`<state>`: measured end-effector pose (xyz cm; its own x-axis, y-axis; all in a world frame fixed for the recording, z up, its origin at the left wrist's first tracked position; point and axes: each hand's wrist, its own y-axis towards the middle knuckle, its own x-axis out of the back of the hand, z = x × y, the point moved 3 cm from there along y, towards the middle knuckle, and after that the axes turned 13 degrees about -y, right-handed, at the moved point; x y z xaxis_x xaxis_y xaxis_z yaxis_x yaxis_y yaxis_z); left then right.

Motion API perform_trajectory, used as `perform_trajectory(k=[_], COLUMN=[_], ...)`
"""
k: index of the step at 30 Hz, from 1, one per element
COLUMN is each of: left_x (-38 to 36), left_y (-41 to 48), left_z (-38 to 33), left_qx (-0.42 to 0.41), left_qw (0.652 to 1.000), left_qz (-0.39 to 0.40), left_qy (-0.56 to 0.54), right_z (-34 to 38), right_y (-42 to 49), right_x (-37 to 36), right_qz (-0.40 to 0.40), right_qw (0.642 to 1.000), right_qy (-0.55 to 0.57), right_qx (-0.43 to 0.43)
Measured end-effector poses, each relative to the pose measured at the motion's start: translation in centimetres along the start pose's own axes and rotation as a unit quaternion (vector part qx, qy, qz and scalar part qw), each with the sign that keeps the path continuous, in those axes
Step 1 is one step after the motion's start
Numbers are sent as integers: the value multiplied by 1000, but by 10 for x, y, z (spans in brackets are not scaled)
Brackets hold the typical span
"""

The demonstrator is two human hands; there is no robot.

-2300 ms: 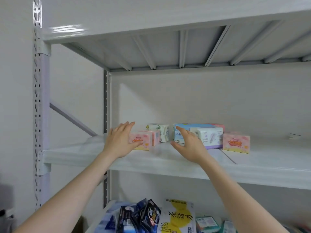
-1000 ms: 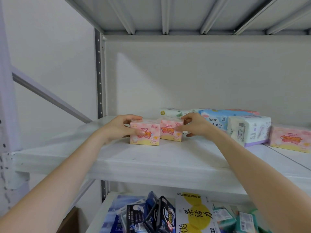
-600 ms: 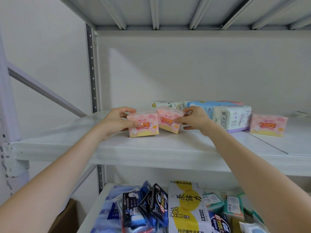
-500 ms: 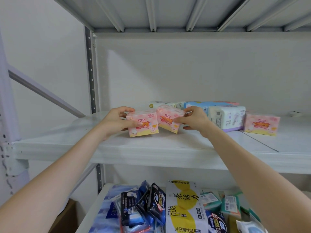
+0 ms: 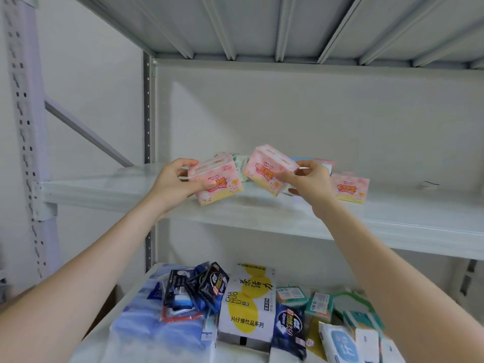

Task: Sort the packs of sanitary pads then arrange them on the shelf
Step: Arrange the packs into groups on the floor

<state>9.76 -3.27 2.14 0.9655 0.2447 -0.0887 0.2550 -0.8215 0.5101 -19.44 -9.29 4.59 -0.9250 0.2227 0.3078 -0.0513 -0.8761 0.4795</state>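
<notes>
My left hand grips a pink and yellow pad pack, lifted just above the white middle shelf. My right hand grips a second matching pink pack, tilted and raised a little higher. A third pink pack stands on the shelf to the right. Behind the held packs, other white, green and blue packs are mostly hidden.
The lower shelf carries a jumble: dark blue packs, a white and yellow box, teal packs and a large blue-white bundle. A grey perforated upright stands at the left. The upper shelf's underside is overhead.
Both hands have lifted their pink packs off the middle shelf and drawn them toward me. The right pack now tilts more.
</notes>
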Motion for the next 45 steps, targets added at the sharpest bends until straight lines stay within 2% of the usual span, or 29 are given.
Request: perform_trajectory(k=[11,15,27,32,45], left_x=[-45,-55,-90,-115,-146], left_y=[-138,-192,-380,-458,-602], left_z=[-2,16,106,145,263], left_qx=[56,86,198,255,392], left_qw=[997,993,970,958,903], left_qz=[40,61,80,69,120], left_qy=[20,45,117,110,127], right_z=[-24,-52,-190,-247,-378], right_y=[-135,-196,-372,-444,-608], right_x=[84,108,154,178,205], right_qz=[0,-2,90,144,182], right_qw=[1000,998,977,961,916], right_qy=[-6,-22,-78,-83,-72], right_qx=[-19,-55,-179,-223,-349])
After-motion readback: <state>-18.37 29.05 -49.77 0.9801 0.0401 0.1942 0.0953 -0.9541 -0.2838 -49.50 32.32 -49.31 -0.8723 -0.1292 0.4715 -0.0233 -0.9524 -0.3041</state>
